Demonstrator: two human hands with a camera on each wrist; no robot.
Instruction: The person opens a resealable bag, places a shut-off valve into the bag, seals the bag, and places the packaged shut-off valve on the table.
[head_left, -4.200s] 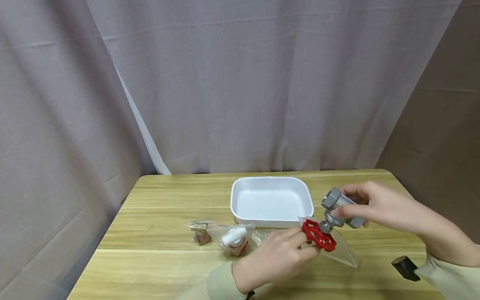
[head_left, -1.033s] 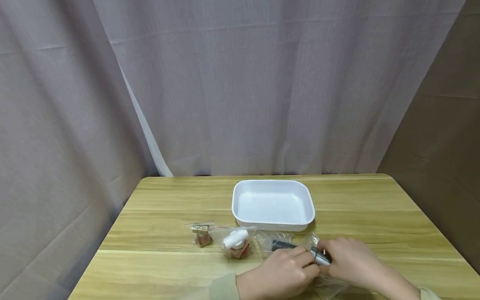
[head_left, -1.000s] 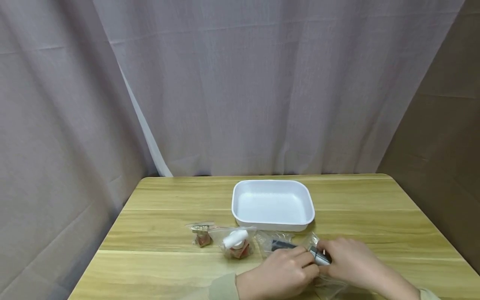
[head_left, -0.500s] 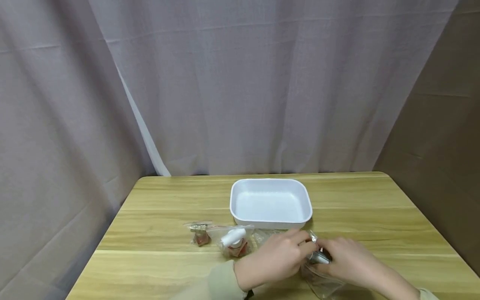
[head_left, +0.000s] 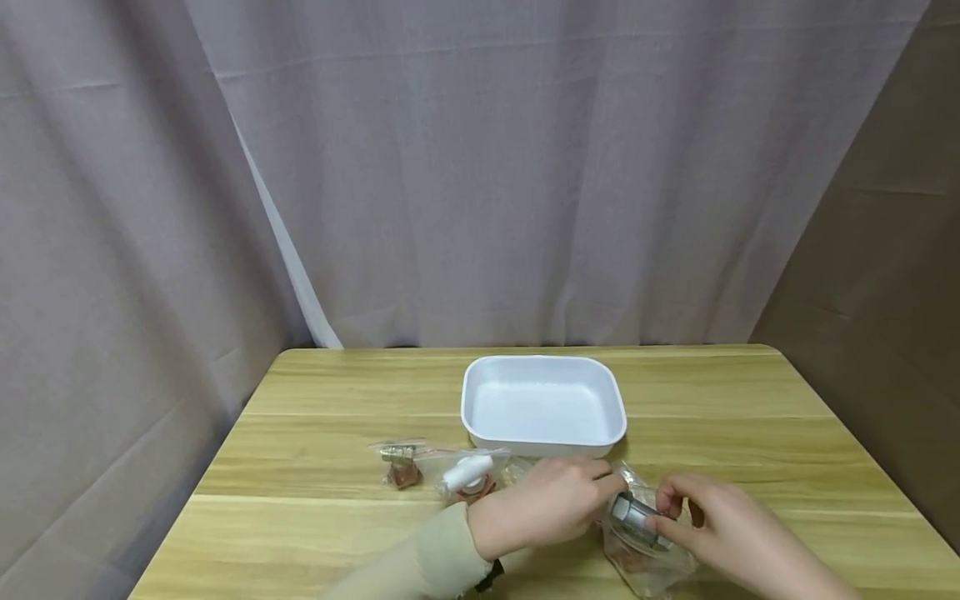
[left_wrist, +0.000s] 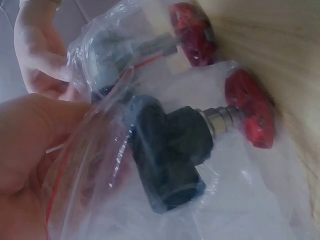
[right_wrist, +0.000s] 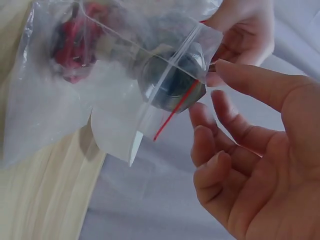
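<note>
A clear zip bag [head_left: 648,571] with a red seal line stands on the table, holding a silver valve [head_left: 633,517] with a red handwheel [right_wrist: 77,42]. My left hand [head_left: 558,504] pinches the bag's top edge from the left. From the right, my right hand [head_left: 716,521] pinches the same edge near the valve's end, thumb and index finger meeting at the bag's corner. Beside it, in the left wrist view, a second zip bag [left_wrist: 240,195] contains a dark valve [left_wrist: 167,150] with a red handwheel [left_wrist: 250,107]; my left hand mostly covers this bag in the head view.
A white rectangular tray [head_left: 543,448] stands behind my hands. Left of my left hand lie a bagged valve with a white body [head_left: 468,473] and a smaller bagged brass fitting [head_left: 403,467]. The wooden table [head_left: 300,533] meets curtains at the back and sides.
The silver valve, earlier held bare in my right hand, is now inside the bag. Over the last half second my right fingers have shifted from around the valve to the bag's edge.
</note>
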